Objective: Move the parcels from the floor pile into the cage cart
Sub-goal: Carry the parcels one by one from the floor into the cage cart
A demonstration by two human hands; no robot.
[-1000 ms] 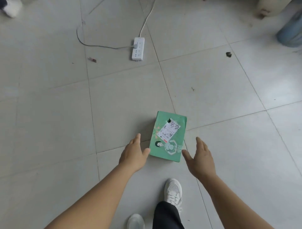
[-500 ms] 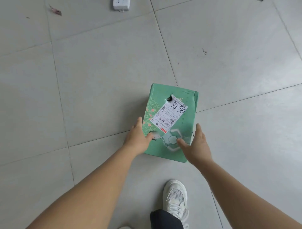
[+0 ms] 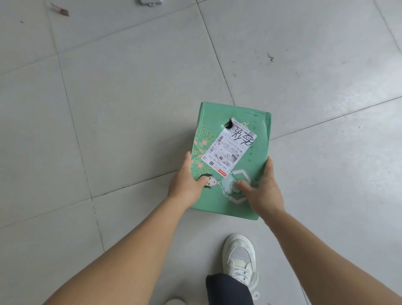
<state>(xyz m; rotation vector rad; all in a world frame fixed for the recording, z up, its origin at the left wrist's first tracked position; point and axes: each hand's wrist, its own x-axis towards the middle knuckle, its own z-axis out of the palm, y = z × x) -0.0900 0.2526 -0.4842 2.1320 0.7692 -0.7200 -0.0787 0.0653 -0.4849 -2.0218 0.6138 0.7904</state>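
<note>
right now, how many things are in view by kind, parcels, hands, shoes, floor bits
green parcel: 1, held by both hands
hands: 2, left hand and right hand
white shoes: 2, one whole, one only a toe
power strip edge: 1
floor scraps: 2, and
total: 8

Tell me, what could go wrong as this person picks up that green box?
The box has a hole torn in its top by the label; it might rip further. Both hands, left hand and right hand, grip only its near end, so the far end could sag or slip. A shoe is close below.
</note>
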